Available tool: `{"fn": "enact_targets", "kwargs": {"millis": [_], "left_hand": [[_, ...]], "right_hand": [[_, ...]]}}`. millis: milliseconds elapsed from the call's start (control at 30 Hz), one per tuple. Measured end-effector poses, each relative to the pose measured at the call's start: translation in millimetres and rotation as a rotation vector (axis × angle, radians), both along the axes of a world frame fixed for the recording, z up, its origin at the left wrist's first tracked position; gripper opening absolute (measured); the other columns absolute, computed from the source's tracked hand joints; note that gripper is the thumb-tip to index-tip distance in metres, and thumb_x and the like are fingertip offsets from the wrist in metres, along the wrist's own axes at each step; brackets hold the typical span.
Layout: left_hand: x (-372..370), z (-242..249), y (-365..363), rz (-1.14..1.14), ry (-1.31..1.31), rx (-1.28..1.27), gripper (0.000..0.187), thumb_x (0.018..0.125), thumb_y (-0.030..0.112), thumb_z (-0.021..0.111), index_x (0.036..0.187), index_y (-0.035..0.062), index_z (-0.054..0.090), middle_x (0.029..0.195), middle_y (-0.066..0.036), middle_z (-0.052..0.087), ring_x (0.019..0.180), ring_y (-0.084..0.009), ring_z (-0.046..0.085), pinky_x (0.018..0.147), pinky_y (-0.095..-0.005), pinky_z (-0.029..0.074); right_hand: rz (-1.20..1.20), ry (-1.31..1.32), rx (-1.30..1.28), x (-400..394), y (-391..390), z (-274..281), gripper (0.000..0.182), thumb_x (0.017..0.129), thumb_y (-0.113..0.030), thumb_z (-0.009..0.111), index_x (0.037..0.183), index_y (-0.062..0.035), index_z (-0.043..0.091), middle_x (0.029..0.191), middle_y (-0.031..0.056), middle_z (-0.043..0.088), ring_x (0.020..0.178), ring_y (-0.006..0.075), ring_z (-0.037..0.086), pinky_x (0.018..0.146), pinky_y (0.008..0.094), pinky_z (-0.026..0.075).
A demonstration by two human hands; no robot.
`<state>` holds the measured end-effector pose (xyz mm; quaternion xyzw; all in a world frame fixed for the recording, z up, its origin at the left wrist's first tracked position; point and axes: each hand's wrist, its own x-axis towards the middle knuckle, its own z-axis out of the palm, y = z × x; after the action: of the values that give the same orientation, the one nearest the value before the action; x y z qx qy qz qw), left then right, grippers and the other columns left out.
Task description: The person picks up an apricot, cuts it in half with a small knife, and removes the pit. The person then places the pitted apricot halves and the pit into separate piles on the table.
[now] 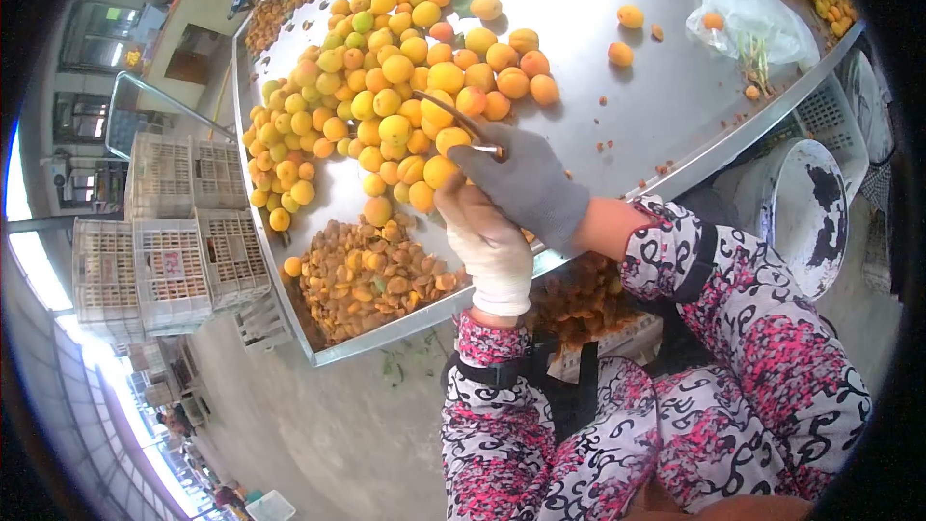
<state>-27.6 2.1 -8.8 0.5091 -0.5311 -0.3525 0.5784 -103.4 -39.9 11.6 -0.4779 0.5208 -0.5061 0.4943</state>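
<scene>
My right hand (pixel 540 183), in a grey glove, is closed around a small knife (pixel 463 121). The curved blade points up and left over the apricots (pixel 386 87). Just below it, my left hand (pixel 490 243) wears a white glove and has its fingers curled together against the right hand. What lies inside those left fingers is hidden between the two hands. One whole apricot (pixel 439 172) sits right at the left fingertips. Yellow-orange and greenish apricots are heaped on the metal table (pixel 569 48) beyond both hands.
Halved apricots (pixel 371 275) form a pile in the table's near left corner. A plastic bag (pixel 743 14) lies on the right side. Stacked crates (pixel 174 260) stand left of the table. A stained white bucket (pixel 810 217) is at the right, and a raised metal rim (pixel 415 323) edges the table.
</scene>
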Motion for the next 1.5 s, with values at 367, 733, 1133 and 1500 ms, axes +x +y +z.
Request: {"fn": "enact_targets", "kwargs": {"millis": [367,733,1133,1500], "left_hand": [[29,-19,-6,-0.195,-0.338,0.036,0.041,0.087,0.016,0.057,0.123,0.0036,0.043,0.109,-0.013,0.056,0.094,-0.0238,0.059,0.083,-0.0382,0.047],[52,-20,-9,-0.304,0.638,0.415,0.058,0.089,0.053,0.045,0.114,0.0010,0.047,0.078,-0.005,0.052,0.064,-0.0133,0.047,0.056,-0.0270,0.040],[38,4,-1,-0.413,0.398,0.490,0.054,0.086,0.063,0.040,0.094,0.0119,0.054,0.052,-0.002,0.041,0.038,-0.0119,0.032,0.039,-0.0276,0.028],[38,12,-1,-0.338,0.658,0.624,0.045,0.088,0.053,0.047,0.093,0.0092,0.054,0.067,-0.006,0.053,0.051,-0.0142,0.046,0.050,-0.0285,0.040]], "right_hand": [[-0.017,0.571,-0.523,-8,-1,-1,0.033,0.080,-0.036,0.059,0.072,-0.0044,0.057,0.066,0.0147,0.059,0.061,0.0329,0.059,0.055,0.0400,0.046],[0.613,0.438,-0.346,-38,15,-3,0.048,0.082,-0.046,0.057,0.102,-0.0028,0.064,0.086,0.0154,0.066,0.077,0.0233,0.065,0.067,0.0324,0.049],[0.393,0.252,0.007,-41,-3,18,0.055,0.078,-0.053,0.058,0.091,-0.0002,0.063,0.074,0.0175,0.062,0.073,0.0284,0.063,0.069,0.0371,0.048],[0.442,0.396,0.148,-32,-2,8,0.042,0.077,-0.041,0.060,0.083,0.0007,0.062,0.070,0.0163,0.062,0.066,0.0253,0.062,0.063,0.0340,0.048]]}}
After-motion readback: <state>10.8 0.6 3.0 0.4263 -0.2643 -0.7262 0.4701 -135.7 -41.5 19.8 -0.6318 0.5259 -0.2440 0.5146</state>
